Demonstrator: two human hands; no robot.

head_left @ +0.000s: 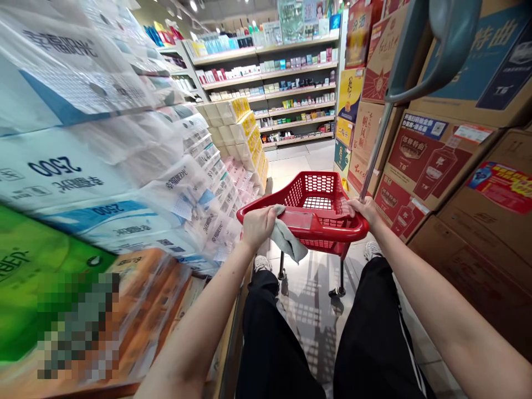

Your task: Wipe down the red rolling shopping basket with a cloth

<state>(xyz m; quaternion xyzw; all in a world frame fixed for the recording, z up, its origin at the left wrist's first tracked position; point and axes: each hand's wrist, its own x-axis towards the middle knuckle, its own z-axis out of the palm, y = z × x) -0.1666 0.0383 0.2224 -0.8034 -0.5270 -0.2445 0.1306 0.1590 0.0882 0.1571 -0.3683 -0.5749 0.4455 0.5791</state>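
Observation:
A red shopping cart (332, 228) stands in front of me, its perforated basket holding nothing I can make out. My left hand (258, 226) is closed round the left side of its handle, together with a light grey cloth (288, 239) that hangs down below the bar. At the right end of the handle, my right hand (364, 213) is closed round a thin metal pole (377, 148) and rests against the cart. The pole slants up to the right and ends in a grey-blue plastic loop grip (436, 61). Its lower end is hidden.
Stacked tissue packs (83, 160) line the left side, with yellow-and-white packs (245, 133) farther along. Cardboard cartons (432, 160) are piled high on the right. Shelves (270, 83) of small boxed goods stand at the aisle's far end. Tiled floor (299, 151) runs between the stacks.

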